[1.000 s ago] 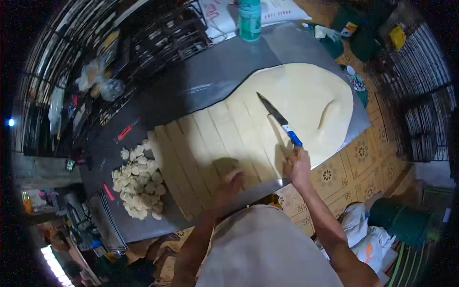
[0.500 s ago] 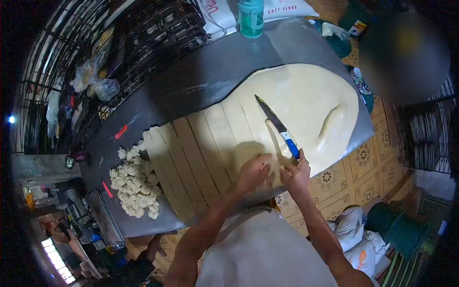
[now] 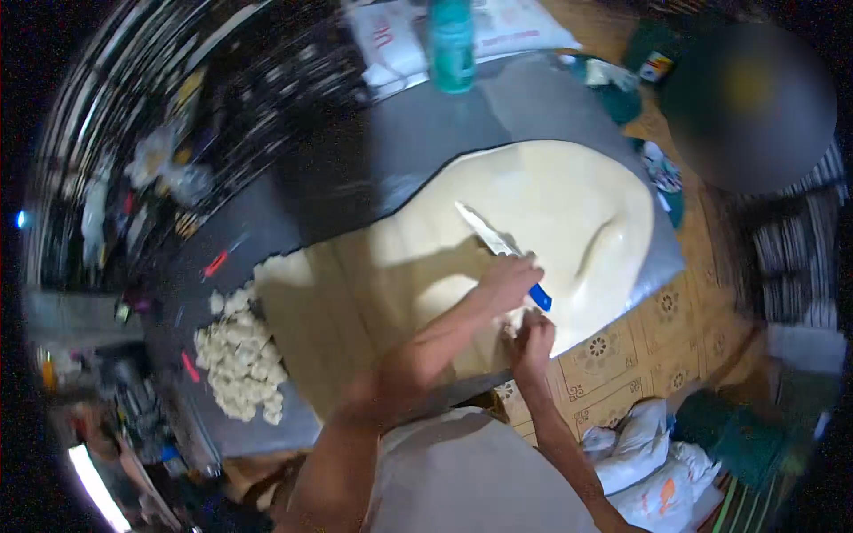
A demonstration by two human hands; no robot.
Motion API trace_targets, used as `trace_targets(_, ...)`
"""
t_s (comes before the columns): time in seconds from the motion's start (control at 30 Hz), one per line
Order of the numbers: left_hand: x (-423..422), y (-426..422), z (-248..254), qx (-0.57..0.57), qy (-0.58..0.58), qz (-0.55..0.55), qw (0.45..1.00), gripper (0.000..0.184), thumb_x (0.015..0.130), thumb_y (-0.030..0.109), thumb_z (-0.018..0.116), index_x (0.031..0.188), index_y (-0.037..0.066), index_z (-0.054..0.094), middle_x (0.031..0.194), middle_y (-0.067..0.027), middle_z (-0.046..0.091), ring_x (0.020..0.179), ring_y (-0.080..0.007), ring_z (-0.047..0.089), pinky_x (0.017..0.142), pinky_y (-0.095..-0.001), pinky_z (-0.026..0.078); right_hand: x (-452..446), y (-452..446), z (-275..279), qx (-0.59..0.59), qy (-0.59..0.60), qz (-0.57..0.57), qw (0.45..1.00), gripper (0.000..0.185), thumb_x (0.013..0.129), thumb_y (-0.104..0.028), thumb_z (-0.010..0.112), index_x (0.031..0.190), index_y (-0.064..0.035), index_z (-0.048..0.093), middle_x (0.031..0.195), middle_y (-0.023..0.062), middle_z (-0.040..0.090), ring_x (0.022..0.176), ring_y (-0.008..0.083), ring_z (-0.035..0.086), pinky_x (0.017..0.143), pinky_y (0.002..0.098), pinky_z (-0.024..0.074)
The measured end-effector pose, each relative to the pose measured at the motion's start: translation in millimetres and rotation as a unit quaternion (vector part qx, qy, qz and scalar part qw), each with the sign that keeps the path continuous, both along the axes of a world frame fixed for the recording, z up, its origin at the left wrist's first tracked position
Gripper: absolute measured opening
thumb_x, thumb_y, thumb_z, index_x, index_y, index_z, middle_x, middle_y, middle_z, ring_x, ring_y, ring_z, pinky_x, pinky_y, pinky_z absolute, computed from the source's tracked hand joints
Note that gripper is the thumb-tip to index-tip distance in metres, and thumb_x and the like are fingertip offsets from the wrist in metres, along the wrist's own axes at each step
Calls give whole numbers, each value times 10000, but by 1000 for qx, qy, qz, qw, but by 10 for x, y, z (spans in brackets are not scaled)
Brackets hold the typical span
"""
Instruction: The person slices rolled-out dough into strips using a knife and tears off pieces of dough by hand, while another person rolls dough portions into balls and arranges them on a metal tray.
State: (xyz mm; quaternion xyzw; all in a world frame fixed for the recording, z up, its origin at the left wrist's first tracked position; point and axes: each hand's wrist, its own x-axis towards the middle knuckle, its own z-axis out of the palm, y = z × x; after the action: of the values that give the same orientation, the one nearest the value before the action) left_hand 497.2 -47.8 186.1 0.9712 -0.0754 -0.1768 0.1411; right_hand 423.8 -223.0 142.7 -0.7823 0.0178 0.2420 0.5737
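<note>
A wide, pale sheet of dough covers much of the grey table, with cut lines across its left part. On it lies a knife, blade toward the upper left and blue handle toward me. My left hand reaches across the knife where blade meets handle, fingers curled; what they hold is hidden. Just below the handle, my right hand is closed in a pinch at the near edge of the dough. A pile of small dough pieces sits left of the sheet.
At the table's far edge stand a teal bottle and a white flour sack. Red-handled tools lie on the left. Dark racks line the upper left. White sacks rest on the tiled floor at right.
My left hand has moved up and right from the dough's near edge to over the knife. My right hand has come away from the handle's end, slightly lower. The whole view has shifted.
</note>
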Motion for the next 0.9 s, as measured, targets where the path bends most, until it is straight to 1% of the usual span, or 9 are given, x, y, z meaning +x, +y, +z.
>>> trace_targets(0.07, 192, -70, 109, -49, 0, 20, 999, 413, 857, 33, 712, 1262, 104, 682, 1192, -80, 582, 945, -223, 634, 834, -328, 548, 115, -15, 97, -175, -97, 121, 972, 495, 953, -208, 606, 1358, 33, 453, 1160, 184, 519, 957, 213, 534, 785, 360, 478)
trace_targets(0.13, 275, -68, -46, -188, -246, 100, 946, 471, 883, 28, 700, 1344, 95, 631, 1205, -95, 581, 952, -241, 636, 836, -363, 564, 147, -11, -183, -261, -478, 163, 823, 500, 891, -229, 684, 1277, 58, 548, 1073, 183, 580, 896, 241, 572, 733, 379, 474)
trace_targets(0.2, 260, -117, 226, -243, -192, 141, 940, 533, 910, 30, 667, 1428, 102, 565, 1255, -114, 581, 985, -264, 643, 846, -414, 564, 164, 78, -154, -305, -370, 195, 855, 678, 800, -114, 777, 1407, 29, 510, 1170, 204, 581, 948, 288, 575, 782, 393, 505)
trace_targets(0.3, -106, -131, 70, -308, -122, 166, 929, 611, 937, 58, 651, 1518, 106, 467, 1361, -177, 558, 998, -265, 652, 831, -386, 573, 450, -53, -653, -352, -132, 294, 879, 516, 831, -126, 747, 1299, 25, 591, 1073, 173, 628, 874, 266, 599, 731, 370, 507)
trace_targets(0.33, -351, -117, 53, -332, -73, 207, 917, 613, 943, 85, 648, 1525, 108, 457, 1355, -182, 559, 996, -267, 655, 831, -386, 570, 412, -116, -1101, -115, -242, 175, 947, 372, 897, -137, 672, 1229, 23, 626, 1023, 140, 660, 824, 226, 602, 696, 333, 499)
trace_targets(0.4, -1002, 73, 363, -456, 42, 304, 835, 595, 955, 148, 630, 1522, 106, 458, 1439, -192, 531, 1053, -299, 648, 881, -434, 548, 421, 117, -275, -218, -233, 208, 925, 316, 965, -99, 566, 1261, 0, 618, 1092, 148, 674, 873, 235, 615, 759, 346, 521)
trace_targets(0.6, -2564, 352, -607, -327, -265, 404, 812, 673, 910, 259, 721, 1514, 109, 466, 1611, -186, 394, 1300, -349, 522, 1096, -503, 442, 9, 678, 700, -171, -211, 349, 897, 375, 810, -76, 688, 1158, 47, 626, 972, 204, 696, 744, 288, 581, 734, 385, 521)
trace_targets(0.8, -3577, 829, -137, -57, -529, 389, 752, 728, 818, 364, 756, 1476, 162, 518, 1390, -160, 570, 1291, -275, 506, 1062, -469, 460, -1585, 1441, 1841, 23, -131, 584, 801, 351, 731, 49, 641, 1081, 39, 621, 888, 114, 662, 722, 225, 565, 664, 330, 485)
trace_targets(0.9, -4458, 985, -505, -94, -407, 343, 842, 704, 786, 383, 778, 1421, 162, 570, 1356, -132, 589, 1278, -268, 490, 1116, -421, 407, -2063, 1577, 1721, 48, -193, 607, 769, 378, 727, 97, 627, 1101, 44, 627, 919, 117, 663, 739, 231, 587, 695, 314, 506)
